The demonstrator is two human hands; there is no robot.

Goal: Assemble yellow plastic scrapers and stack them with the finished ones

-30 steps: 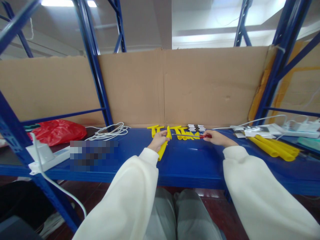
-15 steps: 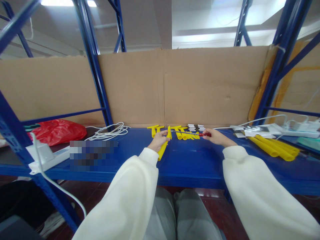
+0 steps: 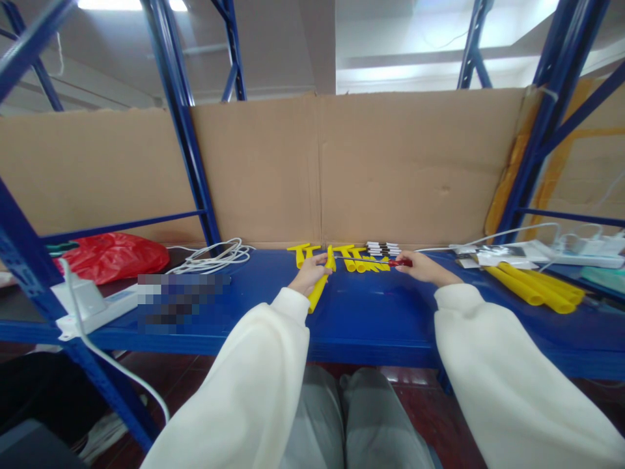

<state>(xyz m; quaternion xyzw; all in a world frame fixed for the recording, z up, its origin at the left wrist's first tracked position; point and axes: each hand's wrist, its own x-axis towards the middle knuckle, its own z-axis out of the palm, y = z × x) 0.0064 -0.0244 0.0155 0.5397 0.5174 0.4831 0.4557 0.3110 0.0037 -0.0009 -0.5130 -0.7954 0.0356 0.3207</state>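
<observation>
Pointing leftward, right fingers (image 3: 405,269) seemingly round screwdriver (image 3: 393,262)

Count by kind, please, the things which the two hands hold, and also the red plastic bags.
Yellow piece, in the left hand: 1
Red-handled screwdriver, in the right hand: 1
Red plastic bag: 1
Total: 3

Bright overall. Ceiling light (image 3: 111,4) blown out at upper left; pale glow across ceiling (image 3: 385,32) at upper right. Faint sheen on tabletop (image 3: 371,319); floor (image 3: 415,407) beneath dim, with glossy reflections. Wide-angle distortion: rack posts (image 3: 551,143) splay outward. Screwdriver (image 3: 404,262) detail soft. Pixelated patch (image 3: 178,303) left of centre.
</observation>
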